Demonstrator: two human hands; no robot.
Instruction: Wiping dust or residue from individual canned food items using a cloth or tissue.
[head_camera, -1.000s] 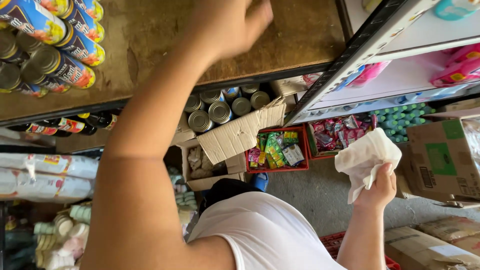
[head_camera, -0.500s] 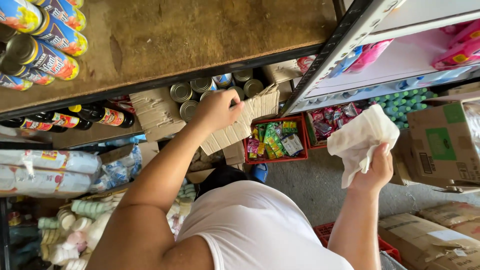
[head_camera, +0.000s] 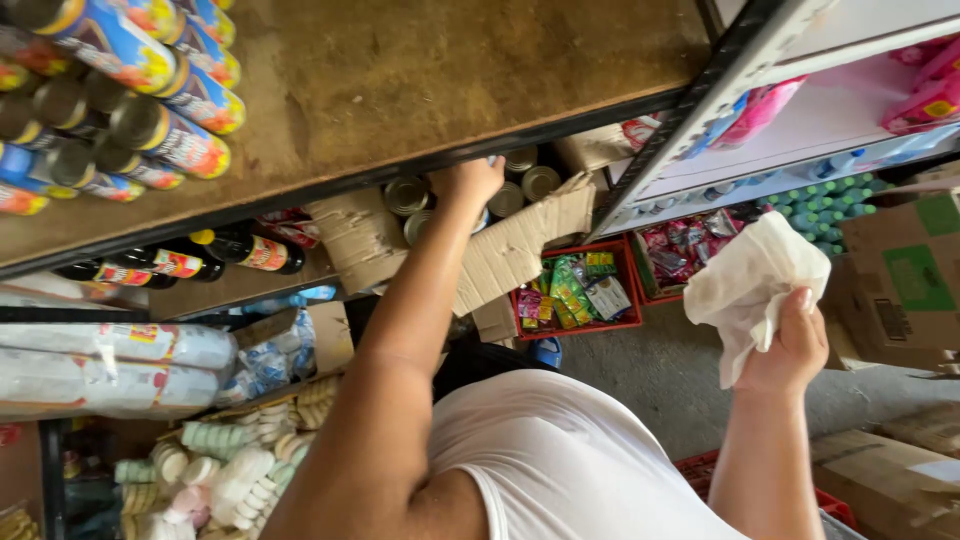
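soft daylight, shadowed lower shelves

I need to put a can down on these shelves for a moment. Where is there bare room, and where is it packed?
The wooden shelf top is bare to the right of the cans lying on their sides, up to the metal upright. The open carton of tins, where the left hand reaches, is crowded, as is the red crate of packets. The right hand holds a white cloth.

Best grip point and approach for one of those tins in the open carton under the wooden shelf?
Probably from above: the tins stand upright, packed rim to rim in the cardboard carton, leaving only the round tops exposed. Pinch a rim, as the left hand is reaching.
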